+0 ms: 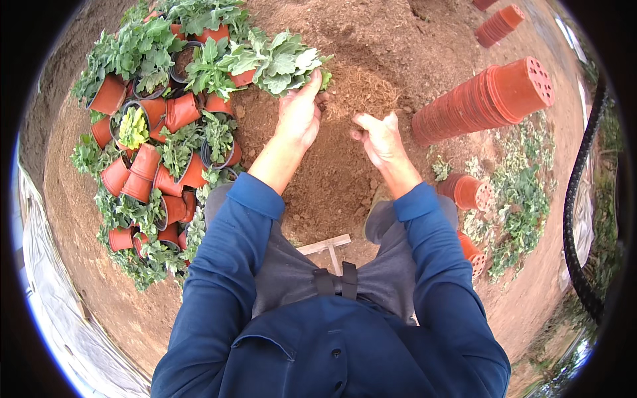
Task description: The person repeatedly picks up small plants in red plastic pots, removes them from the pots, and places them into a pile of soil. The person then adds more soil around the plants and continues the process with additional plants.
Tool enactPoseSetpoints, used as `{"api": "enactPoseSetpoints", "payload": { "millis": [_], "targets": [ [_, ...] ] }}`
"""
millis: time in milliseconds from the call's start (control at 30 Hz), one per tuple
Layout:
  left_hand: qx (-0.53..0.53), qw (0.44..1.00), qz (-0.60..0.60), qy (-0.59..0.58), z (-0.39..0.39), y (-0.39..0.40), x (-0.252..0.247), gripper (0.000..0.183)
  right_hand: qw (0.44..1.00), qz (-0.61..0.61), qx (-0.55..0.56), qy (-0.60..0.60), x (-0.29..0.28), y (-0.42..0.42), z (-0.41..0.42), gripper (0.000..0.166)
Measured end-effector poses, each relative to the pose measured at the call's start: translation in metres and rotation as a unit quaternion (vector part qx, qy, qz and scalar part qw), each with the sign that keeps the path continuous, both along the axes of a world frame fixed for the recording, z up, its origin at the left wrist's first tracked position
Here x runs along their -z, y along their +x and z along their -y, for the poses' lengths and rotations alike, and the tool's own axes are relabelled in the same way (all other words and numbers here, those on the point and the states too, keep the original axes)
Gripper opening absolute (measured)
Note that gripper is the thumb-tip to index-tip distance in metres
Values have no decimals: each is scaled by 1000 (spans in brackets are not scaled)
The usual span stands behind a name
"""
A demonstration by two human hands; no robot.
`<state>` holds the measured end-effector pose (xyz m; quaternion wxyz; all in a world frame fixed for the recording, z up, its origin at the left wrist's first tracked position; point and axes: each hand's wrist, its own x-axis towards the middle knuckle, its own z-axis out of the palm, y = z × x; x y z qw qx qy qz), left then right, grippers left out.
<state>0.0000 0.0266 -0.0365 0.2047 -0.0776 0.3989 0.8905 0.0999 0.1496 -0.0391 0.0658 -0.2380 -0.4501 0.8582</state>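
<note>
My left hand point(301, 112) is closed around the base of a leafy green plant point(286, 62), whose lobed leaves spread up and to the left. Just right of the plant is a brown mass of fibrous roots point(371, 92). Whether it is joined to the plant's stem or lies on the soil, I cannot tell. My right hand point(380, 139) hovers below these roots with its fingers half curled and apart, and nothing shows in its grasp. Loose brown soil point(323, 184) lies beneath both hands.
Many-leaved plants in terracotta-coloured plastic pots point(147, 171) lie heaped at left. A long stack of nested pots point(477, 99) leans at right, with shorter stacks point(468, 191) nearer me. Cut leaves point(522, 214) litter the ground beyond. A wooden piece point(326, 245) shows between my legs.
</note>
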Motion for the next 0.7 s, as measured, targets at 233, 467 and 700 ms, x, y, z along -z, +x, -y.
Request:
{"api": "enactPoseSetpoints", "payload": {
  "millis": [233, 467, 700],
  "targets": [
    [24, 999, -16, -20, -2, -3, -4, 30, 995, 58, 30, 69, 33, -12, -22, 104],
    [20, 998, -61, 8, 3, -8, -8, 34, 989, 7, 51, -139, 3, -12, -26, 34],
    [46, 985, -142, -92, 5, -13, -3, 42, 992, 114, 52, 16, 14, -2, -24, 40]
  ]
}}
